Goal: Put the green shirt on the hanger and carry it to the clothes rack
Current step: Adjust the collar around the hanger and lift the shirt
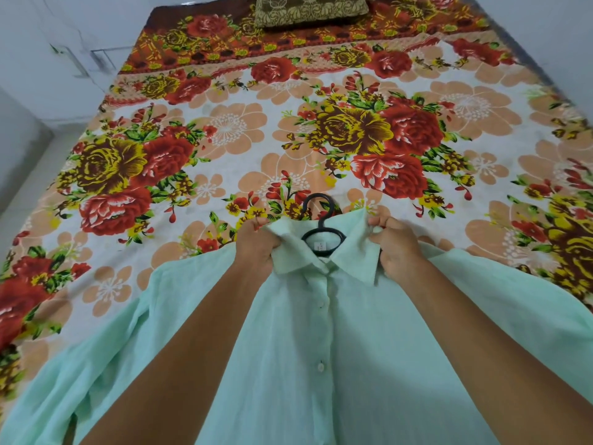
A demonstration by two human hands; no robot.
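Holding the pale green button-up shirt (321, 348) at six o'clock, you already have it on the black plastic hanger (322, 232), whose hook pokes out of the collar. Your left hand (256, 245) pinches the left collar flap in curled fingers; your right hand (398, 248) grips the right flap likewise. Beyond lies the floral bedspread (224, 130), with a brown patterned pillow (311, 9) at twelve. Hanging looks nearly done; carrying remains, with no rack in view.

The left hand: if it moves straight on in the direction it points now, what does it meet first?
Probably the flowered bedspread. The left hand grips the shirt collar and points across the bed; nothing else shows ahead, though depth is unclear.
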